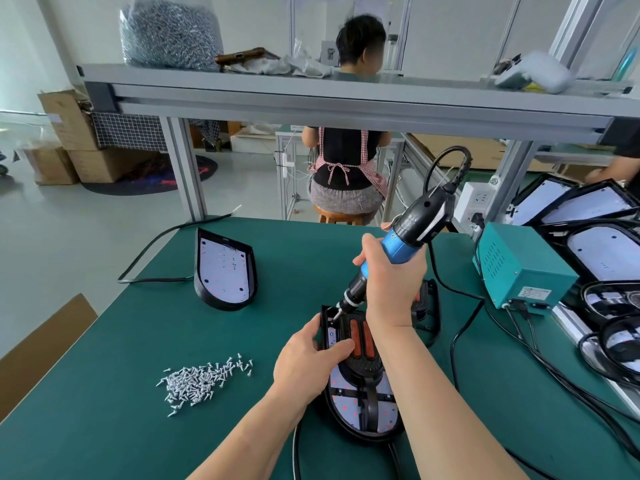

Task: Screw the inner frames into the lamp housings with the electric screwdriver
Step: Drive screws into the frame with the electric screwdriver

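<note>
A worker's right hand (pixel 391 282) was clamped around the blue barrel of an electric screwdriver (pixel 408 233), fingers wrapped tight, the tool tilted with its bit set down at the far left corner of a lamp housing (pixel 341 403) lying flat on the green bench mat (pixel 138 341). The left hand (pixel 308 358) gripped the same housing at its left edge, fingers curled over the rim just beside the bit and the thumb pressed on the inner frame (pixel 363 367), a black piece with two orange strips seated inside the housing over its white board.

Left of the lamp housing, apart from it, lay a loose heap of silver screws (pixel 204 379). Farther off and to the left of it sat a second housing (pixel 225 268), its white board showing and a black cable trailing away from it. Just behind the lamp housing, partly hidden by the right wrist, lay another black housing (pixel 429 317). To the right of the lamp housing stood a teal power box (pixel 519 268) with black leads, and beyond that a stack of further housings (pixel 595 220).

Well beyond the lamp housing, a person in a checked apron (pixel 346 161) sat on a stool facing away, and on the metal shelf (pixel 311 95) overhead rested a clear bag of screws (pixel 169 32).
</note>
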Demonstrator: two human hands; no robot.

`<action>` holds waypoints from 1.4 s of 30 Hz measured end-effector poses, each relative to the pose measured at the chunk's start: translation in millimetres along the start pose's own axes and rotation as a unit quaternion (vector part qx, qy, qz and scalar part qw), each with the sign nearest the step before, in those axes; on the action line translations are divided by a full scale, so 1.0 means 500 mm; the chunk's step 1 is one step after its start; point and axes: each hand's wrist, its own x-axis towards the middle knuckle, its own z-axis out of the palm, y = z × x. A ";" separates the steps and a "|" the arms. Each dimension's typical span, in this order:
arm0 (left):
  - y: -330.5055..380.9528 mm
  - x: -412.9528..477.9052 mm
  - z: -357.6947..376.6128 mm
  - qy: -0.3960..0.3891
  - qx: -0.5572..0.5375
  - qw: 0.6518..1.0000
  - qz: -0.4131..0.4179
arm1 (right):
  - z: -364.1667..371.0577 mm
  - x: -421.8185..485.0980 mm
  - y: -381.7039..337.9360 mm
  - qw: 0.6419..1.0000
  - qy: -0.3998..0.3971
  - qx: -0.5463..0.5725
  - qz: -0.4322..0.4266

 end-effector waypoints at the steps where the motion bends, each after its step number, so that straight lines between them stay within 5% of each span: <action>1: 0.000 -0.001 -0.001 0.001 0.001 1.000 -0.001 | 0.001 -0.004 0.000 1.000 0.003 -0.004 -0.002; 9: 0.011 -0.009 0.001 0.008 0.006 1.000 -0.001 | 0.007 -0.001 -0.006 0.999 0.029 -0.011 0.009; 20: 0.012 -0.012 -0.002 -0.002 0.005 1.000 -0.010 | 0.020 0.000 -0.028 0.999 -0.032 -0.017 0.022; 29: -0.005 0.000 -0.016 -0.006 0.015 1.000 0.001 | -0.037 0.066 -0.163 0.997 0.029 0.058 -0.036; 42: -0.016 0.004 -0.017 -0.019 0.019 0.999 0.026 | -0.347 0.072 -0.028 0.948 0.183 -0.098 0.243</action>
